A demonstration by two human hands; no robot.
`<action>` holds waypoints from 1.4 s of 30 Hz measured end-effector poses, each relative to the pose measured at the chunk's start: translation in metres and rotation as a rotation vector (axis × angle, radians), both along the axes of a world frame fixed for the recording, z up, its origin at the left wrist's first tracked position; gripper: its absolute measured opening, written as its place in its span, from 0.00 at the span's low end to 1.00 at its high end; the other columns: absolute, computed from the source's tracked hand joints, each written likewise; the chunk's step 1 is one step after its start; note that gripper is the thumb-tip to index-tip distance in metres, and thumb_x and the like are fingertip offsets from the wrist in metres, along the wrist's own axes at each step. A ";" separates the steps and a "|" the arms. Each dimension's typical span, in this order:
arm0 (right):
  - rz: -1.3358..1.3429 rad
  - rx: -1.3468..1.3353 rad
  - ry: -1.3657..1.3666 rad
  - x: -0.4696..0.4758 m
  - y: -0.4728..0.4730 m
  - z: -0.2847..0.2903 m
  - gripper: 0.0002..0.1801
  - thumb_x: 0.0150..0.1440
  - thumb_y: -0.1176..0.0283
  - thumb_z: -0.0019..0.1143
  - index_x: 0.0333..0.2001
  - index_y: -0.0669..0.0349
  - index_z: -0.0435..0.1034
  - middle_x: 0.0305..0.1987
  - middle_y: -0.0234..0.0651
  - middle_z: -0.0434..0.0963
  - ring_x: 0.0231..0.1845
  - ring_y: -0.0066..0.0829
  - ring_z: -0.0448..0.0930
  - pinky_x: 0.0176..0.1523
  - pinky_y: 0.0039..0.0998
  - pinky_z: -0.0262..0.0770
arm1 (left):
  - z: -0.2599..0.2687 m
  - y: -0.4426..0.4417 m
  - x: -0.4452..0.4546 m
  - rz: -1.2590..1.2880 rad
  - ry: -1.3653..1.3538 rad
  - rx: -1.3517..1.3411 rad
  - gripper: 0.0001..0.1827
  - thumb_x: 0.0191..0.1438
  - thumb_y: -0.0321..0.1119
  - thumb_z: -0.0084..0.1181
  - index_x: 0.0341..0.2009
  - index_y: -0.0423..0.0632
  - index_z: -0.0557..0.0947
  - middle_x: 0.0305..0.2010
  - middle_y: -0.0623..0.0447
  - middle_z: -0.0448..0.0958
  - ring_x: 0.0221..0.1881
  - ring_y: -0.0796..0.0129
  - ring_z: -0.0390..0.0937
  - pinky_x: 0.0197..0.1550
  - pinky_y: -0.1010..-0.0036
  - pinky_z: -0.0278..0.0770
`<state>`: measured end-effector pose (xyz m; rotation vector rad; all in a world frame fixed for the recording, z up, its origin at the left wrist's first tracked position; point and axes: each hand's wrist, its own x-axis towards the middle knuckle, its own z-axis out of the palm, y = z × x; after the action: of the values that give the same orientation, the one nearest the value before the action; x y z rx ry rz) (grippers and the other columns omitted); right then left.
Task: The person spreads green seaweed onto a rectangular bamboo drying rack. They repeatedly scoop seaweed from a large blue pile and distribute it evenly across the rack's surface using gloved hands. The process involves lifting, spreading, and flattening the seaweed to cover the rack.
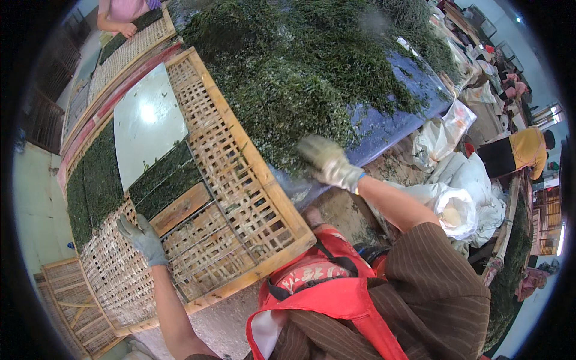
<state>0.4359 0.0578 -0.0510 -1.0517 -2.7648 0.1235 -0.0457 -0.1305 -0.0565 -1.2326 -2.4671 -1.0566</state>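
Observation:
My left hand [143,239], in a grey glove, rests at the left end of a short wooden board [181,208] on a woven bamboo tray [211,112]. Its fingers are spread a little, and I see nothing held in them. Above the board, a dark green layer of shredded plant material [166,180] lies within thin metal rods. A pale, shiny sheet [148,121] lies beyond it, and pressed green slabs [92,180] cover the tray's left side. My right hand [326,162], in a pale glove, is motion-blurred at the near edge of a green plant heap [288,90]; its grip is unclear.
The heap lies on blue plastic sheeting [391,121]. White sacks [472,193] crowd the floor at right. A person's hand [128,30] is over another bamboo tray [112,67] at upper left. A person in yellow [526,150] bends at far right.

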 end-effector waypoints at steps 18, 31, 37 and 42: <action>-0.571 -0.216 0.581 0.224 0.284 0.051 0.31 0.53 0.56 0.50 0.59 0.59 0.61 0.63 0.42 0.62 0.65 0.37 0.60 0.68 0.33 0.52 | 0.047 0.294 0.492 -0.636 -0.564 0.044 0.23 0.58 0.34 0.46 0.58 0.40 0.65 0.62 0.42 0.59 0.64 0.53 0.55 0.64 0.66 0.52; -0.764 -1.103 0.933 0.276 0.436 -0.029 0.39 0.56 0.45 0.47 0.60 0.65 0.58 0.65 0.36 0.59 0.67 0.30 0.56 0.67 0.29 0.49 | -0.011 0.588 0.561 -0.438 -0.993 -0.331 0.56 0.43 0.68 0.50 0.65 0.39 0.50 0.67 0.36 0.49 0.68 0.46 0.48 0.66 0.63 0.48; -0.427 -1.105 1.033 0.266 0.382 0.039 0.41 0.56 0.43 0.46 0.61 0.66 0.57 0.66 0.39 0.58 0.67 0.29 0.55 0.68 0.27 0.47 | 0.047 0.555 0.569 -1.064 -1.414 -0.313 0.39 0.58 0.57 0.41 0.65 0.44 0.52 0.67 0.46 0.53 0.67 0.59 0.50 0.66 0.70 0.46; -0.271 -1.138 1.058 0.285 0.325 0.067 0.29 0.64 0.59 0.30 0.63 0.69 0.50 0.67 0.38 0.55 0.67 0.28 0.55 0.68 0.28 0.51 | 0.037 0.556 0.586 -1.227 -0.989 -0.435 0.41 0.54 0.52 0.54 0.64 0.45 0.53 0.61 0.47 0.63 0.60 0.62 0.62 0.62 0.69 0.57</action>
<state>0.7205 0.3830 0.0156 -1.0177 -1.4329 1.7333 0.5401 0.4254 -0.0194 -3.2200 -2.4250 -1.6997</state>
